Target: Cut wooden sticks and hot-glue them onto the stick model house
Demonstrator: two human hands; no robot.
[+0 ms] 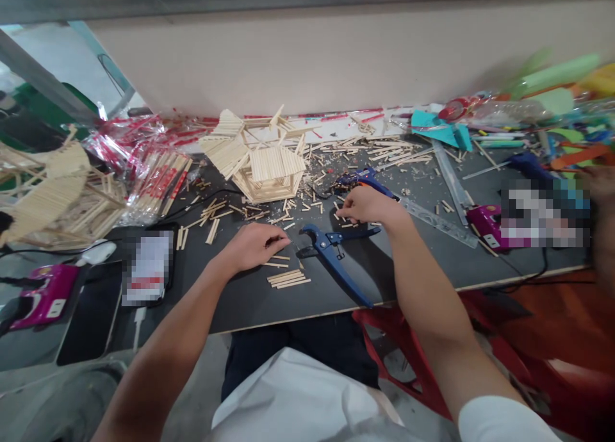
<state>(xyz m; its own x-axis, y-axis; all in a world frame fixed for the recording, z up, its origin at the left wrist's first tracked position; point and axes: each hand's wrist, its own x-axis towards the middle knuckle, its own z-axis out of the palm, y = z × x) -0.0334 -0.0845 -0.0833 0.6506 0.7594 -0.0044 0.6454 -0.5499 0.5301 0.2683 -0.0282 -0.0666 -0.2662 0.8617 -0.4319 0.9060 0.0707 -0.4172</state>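
Observation:
My left hand (254,245) rests low over the grey table, thumb and fingers pinched together; whatever lies between them is too small to make out. Just below it are several cut wooden sticks (288,279) in a row. My right hand (368,205) has its fingers curled down to the table among stick offcuts, and a short stick piece shows at its fingertips. Whether it is gripped I cannot tell. Between the hands a blue-handled pipe cutter (339,266) lies with its jaws towards my left hand. Behind stands a small house model (276,166) of glued wooden sticks.
A blue glue gun (368,178) and a clear ruler (437,221) lie beyond my right hand. Stick bundles in plastic (161,179), a second stick model (57,186) and phones (91,314) are at left. At the right edge is another person's arm (605,218) near a magenta power strip (490,227).

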